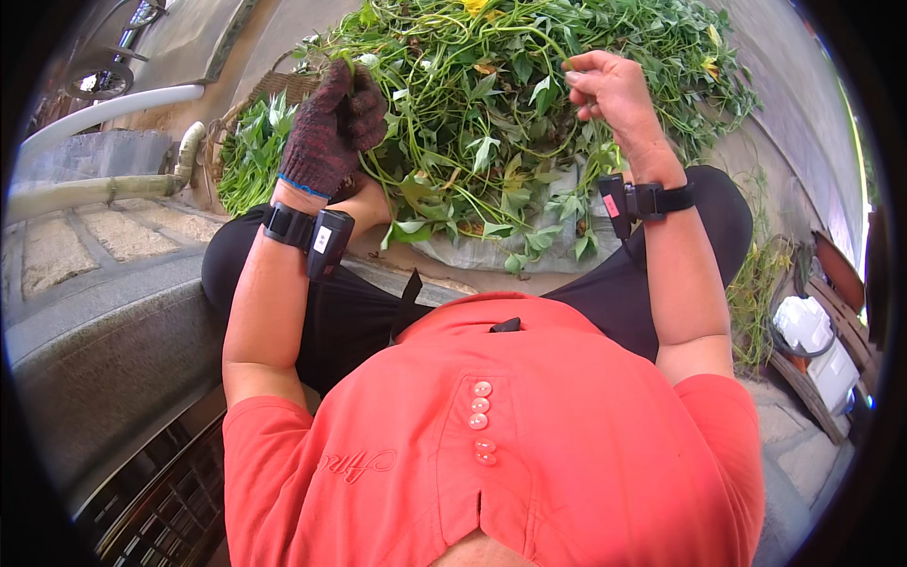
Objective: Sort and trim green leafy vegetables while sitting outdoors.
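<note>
My left hand [333, 124], in a dark red and black knitted glove, has its fingers closed around a bit of green stem [347, 59]. My bare right hand [615, 92] pinches a long green vine stem [542, 39] between thumb and fingertips. That stem arches up and leftward over a large heap of leafy vines [468, 113], which look like sweet potato vines. Beside my left hand, a wicker basket [287, 83] holds bundled green leafy shoots [251, 152]. A pale plastic sheet [496, 255] shows under the heap's near edge.
At the left lie a white pipe [134, 112], a bamboo-like pole [113, 188] and a grey block [106, 154]. A wheel [99, 79] stands farther back. Loose stalks [755, 305] and a white plastic object [804, 326] lie to the right. A dark slatted crate [166, 507] is at lower left.
</note>
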Tool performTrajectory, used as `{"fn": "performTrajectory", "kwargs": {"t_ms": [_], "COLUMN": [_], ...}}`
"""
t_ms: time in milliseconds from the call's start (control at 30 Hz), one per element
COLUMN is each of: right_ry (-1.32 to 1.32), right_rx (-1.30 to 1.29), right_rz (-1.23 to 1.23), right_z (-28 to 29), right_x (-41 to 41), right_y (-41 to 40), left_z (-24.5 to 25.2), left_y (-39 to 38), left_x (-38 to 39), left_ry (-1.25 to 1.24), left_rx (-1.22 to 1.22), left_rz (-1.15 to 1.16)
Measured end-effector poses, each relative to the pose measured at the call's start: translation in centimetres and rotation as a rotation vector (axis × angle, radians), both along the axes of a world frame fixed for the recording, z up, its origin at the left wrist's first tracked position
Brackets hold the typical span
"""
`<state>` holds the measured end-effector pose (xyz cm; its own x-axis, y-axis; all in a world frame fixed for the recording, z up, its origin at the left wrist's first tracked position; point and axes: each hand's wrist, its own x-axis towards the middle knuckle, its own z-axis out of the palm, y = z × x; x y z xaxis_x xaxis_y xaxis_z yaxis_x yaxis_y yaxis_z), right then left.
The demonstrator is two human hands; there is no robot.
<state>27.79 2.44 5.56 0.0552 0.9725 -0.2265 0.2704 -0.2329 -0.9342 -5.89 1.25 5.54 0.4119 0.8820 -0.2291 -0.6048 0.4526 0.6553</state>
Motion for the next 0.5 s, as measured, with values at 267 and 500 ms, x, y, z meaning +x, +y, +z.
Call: {"fn": "performTrajectory", "kwargs": {"t_ms": [267, 500], "right_ry": [0.223, 0.250], "right_rx": [-0.181, -0.076], "right_rz": [0.342, 0.547], "right_z": [-2.0, -3.3], "right_x": [-7.6, -11.9], "right_y": [-2.4, -4.5], "left_z": [-0.9, -2.4], "left_y": [0.5, 1.1], "left_x": [-0.7, -2.3], "left_ry": [-0.074, -0.005], "left_rx": [-0.077, -0.078], "left_rz": [0.121, 0.329]}}
